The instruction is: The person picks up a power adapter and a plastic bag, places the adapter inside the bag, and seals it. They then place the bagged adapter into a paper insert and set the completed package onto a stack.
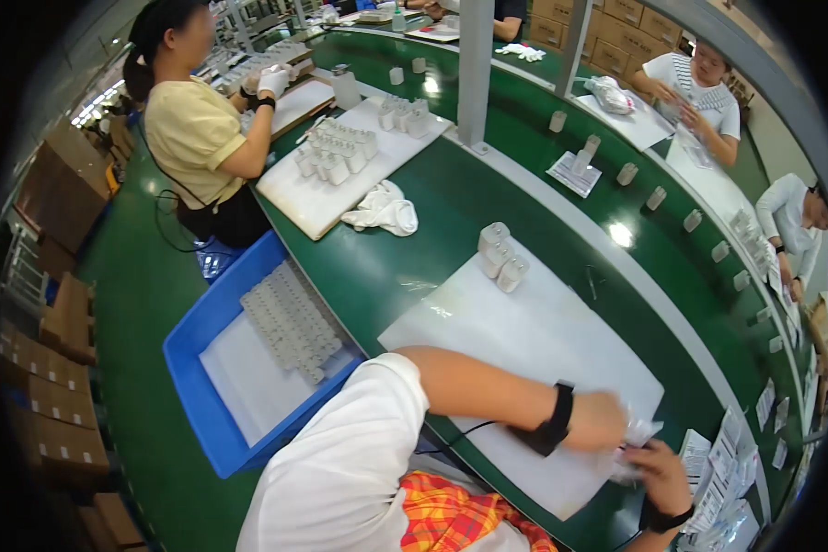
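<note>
My left hand [600, 421] reaches across from the left over a white work mat [543, 322]; it is blurred, its fingers curled against a crumpled clear plastic bag [642, 430]. Close beside it, my right hand [661, 474] grips the same bag from the right, fingers bent. What lies inside the bag is too blurred to make out. Black bands circle both wrists, and a dark cord trails from the left one. A few whitish translucent plastic parts [501, 258] stand together at the mat's far edge.
A blue bin [202, 396] with rows of whitish parts stands to my left. Printed bags [727, 469] lie at right. Beyond a metal post [474, 74], parts sit spaced along a green belt [607, 193]. A white glove [384, 210] lies near a board [290, 202] of parts; co-workers surround the line.
</note>
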The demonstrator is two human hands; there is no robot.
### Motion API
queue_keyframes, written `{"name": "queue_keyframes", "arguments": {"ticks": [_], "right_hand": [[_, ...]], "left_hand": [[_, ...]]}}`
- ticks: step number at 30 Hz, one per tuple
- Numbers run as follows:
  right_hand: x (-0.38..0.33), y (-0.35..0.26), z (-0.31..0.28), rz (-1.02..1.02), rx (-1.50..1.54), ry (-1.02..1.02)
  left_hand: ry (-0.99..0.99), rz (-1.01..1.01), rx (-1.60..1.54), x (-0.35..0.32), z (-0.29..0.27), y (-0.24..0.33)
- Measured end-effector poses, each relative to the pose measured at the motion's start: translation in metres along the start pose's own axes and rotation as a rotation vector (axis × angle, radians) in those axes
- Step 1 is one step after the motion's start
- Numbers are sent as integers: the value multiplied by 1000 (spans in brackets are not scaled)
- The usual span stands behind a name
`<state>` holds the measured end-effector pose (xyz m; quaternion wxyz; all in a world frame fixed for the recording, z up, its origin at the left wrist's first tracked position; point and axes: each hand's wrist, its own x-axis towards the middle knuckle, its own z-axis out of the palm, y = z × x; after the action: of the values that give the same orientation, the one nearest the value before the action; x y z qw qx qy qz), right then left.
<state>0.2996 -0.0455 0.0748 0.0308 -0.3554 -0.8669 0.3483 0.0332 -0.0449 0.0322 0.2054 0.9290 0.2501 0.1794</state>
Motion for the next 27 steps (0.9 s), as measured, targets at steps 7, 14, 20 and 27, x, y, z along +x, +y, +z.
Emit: {"name": "queue_keyframes", "arguments": {"ticks": [7, 14, 20, 27], "right_hand": [[-9, -122, 60, 160, -221, 192], [4, -115, 99, 172, -137, 507], [13, -102, 98, 363, -21, 511], [13, -94, 100, 308, -99, 605]], "left_hand": [[163, 9, 64, -10, 47, 32], [104, -160, -110, -10, 42, 34], [86, -55, 11, -13, 32, 31], [104, -12, 14, -14, 35, 27]]}}
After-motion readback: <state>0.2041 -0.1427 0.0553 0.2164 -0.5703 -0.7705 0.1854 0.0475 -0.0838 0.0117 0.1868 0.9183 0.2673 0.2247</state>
